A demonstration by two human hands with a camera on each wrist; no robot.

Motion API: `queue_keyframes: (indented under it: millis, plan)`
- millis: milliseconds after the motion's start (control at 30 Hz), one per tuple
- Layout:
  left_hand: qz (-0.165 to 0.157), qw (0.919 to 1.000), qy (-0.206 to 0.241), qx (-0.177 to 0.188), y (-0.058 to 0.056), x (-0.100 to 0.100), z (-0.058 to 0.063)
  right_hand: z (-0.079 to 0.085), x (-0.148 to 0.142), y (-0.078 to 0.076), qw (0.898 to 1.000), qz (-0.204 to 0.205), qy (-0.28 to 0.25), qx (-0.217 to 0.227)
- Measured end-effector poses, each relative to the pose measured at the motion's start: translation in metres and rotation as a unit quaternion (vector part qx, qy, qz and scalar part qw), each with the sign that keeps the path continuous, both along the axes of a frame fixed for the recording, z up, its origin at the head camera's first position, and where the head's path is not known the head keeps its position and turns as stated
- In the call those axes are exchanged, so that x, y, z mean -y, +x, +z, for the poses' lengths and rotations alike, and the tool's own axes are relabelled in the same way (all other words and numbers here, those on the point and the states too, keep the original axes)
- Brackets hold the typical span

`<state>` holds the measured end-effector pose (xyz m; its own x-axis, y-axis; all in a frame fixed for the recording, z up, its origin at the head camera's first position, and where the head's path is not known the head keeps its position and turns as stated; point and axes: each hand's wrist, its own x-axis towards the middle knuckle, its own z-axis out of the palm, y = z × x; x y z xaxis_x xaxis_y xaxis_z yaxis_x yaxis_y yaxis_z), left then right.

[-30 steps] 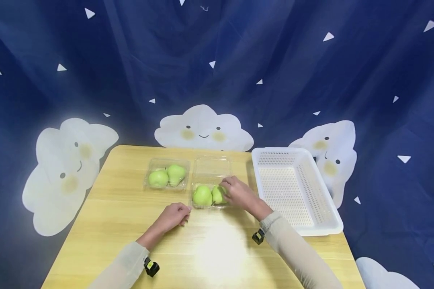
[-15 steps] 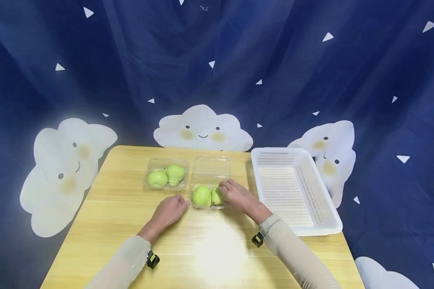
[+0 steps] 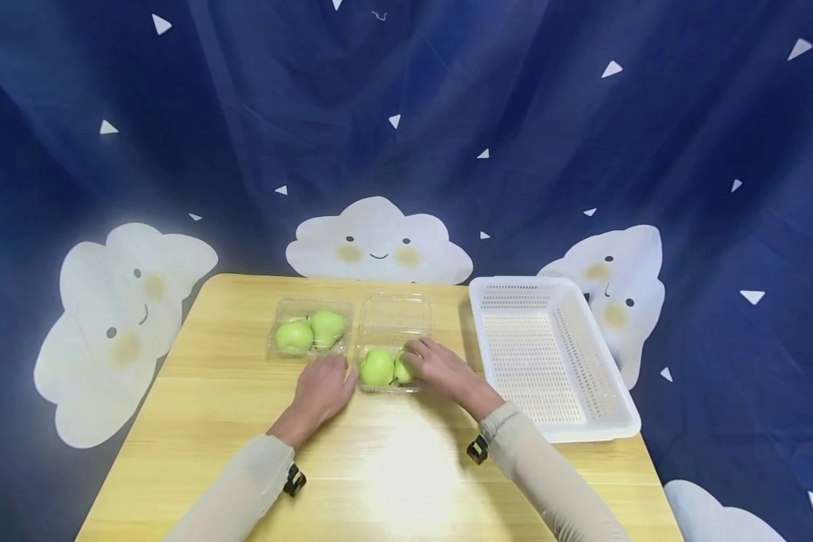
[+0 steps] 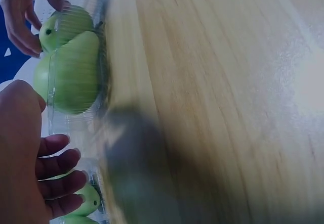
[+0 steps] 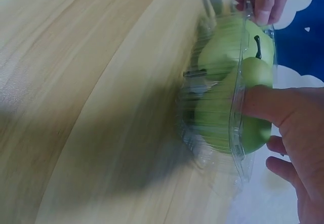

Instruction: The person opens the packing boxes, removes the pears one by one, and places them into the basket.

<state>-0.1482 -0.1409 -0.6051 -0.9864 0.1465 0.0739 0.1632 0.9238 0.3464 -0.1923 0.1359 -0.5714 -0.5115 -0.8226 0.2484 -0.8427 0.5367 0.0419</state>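
Observation:
In the head view, an open clear plastic clamshell (image 3: pixel 394 310) holds two green pears, its lid folded back. The left pear (image 3: pixel 377 367) sits beside the right pear (image 4: pixel 66 24). My right hand (image 3: pixel 440 369) holds the right pear inside the box, thumb at the near side and fingers around the far side. My left hand (image 3: pixel 321 391) is at the box's left edge. In the left wrist view its fingers (image 4: pixel 61 164) are spread and loosely bent, with the thumb close to the rim; whether it touches is unclear.
A second clear clamshell (image 3: pixel 342 348) with two green pears stands to the left, behind my left hand. A white perforated plastic basket (image 3: pixel 633 425) stands on the right of the wooden table (image 3: pixel 196 421). A blue curtain with clouds hangs behind.
My left hand has moved forward and its fingers have unfolded beside the open clamshell. My right hand has stayed at the right pear, shifting only slightly.

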Motion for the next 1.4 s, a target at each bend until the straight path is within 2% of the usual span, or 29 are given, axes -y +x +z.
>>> queue_keyframes:
  millis: [300, 500, 700, 800, 1033, 1400]
  plan:
    - [-0.029, 0.9976, -0.044, -0.044, -0.005, -0.007, -0.006, 0.003, 0.000, -0.003, 0.997, -0.047, 0.012, 0.055]
    - [-0.033, 0.9968, -0.050, -0.054, -0.003, -0.009, -0.007, 0.000, -0.001, -0.005, 0.993, -0.065, 0.004, 0.100]
    - [-0.042, 0.9930, -0.058, -0.094, -0.002, -0.011, -0.010, -0.002, -0.001, -0.005, 0.988, -0.086, -0.010, 0.128]
    - [-0.038, 0.9913, -0.054, -0.114, -0.002, -0.012, -0.012, 0.000, 0.000, -0.005, 0.981, -0.110, -0.023, 0.157]
    - [-0.029, 0.9897, -0.037, -0.135, -0.002, -0.012, -0.015, 0.015, -0.002, 0.001, 0.957, -0.158, -0.076, 0.232]
    - [-0.027, 0.9909, -0.025, -0.130, -0.004, -0.013, -0.019, 0.041, -0.019, 0.011, 0.933, -0.191, -0.158, 0.260]
